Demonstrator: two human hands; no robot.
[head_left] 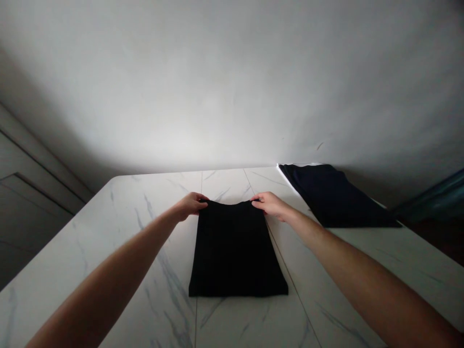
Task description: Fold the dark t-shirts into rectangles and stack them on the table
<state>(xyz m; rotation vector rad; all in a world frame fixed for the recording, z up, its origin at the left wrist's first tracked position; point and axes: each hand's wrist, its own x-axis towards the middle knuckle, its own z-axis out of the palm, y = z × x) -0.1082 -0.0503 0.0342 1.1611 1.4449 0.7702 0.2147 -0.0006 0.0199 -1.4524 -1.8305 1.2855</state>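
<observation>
**A:** What do we have in front of us?

**B:** We see two bare forearms reaching out over a white marble table (108,251). The left hand (190,205) and the right hand (270,205) are both pinching the top edge of a black top (235,251), one at each upper corner.

**A:** Are the hands spread flat at all?

**B:** No, we'd call both of them closed into a pinch, with the fingers curled over the cloth. Between them, the top edge dips in a shallow curve.

**A:** And where does the black top sit?

**B:** Roughly mid-table, on a seam in the marble, with its lower hem lying flat and well short of the far edge. We can't see the near edge of the table from here.

**A:** What else is around?

**B:** A navy cloth (333,198) lies at the far right corner of the table, well apart from the hands, its dark folds reaching along the right edge. Behind the far edge rises a pale wall (232,87). Grey panelling (32,193) stands off the left edge, and past the right edge there's a teal object (431,198), too dim for us to make out.
</observation>
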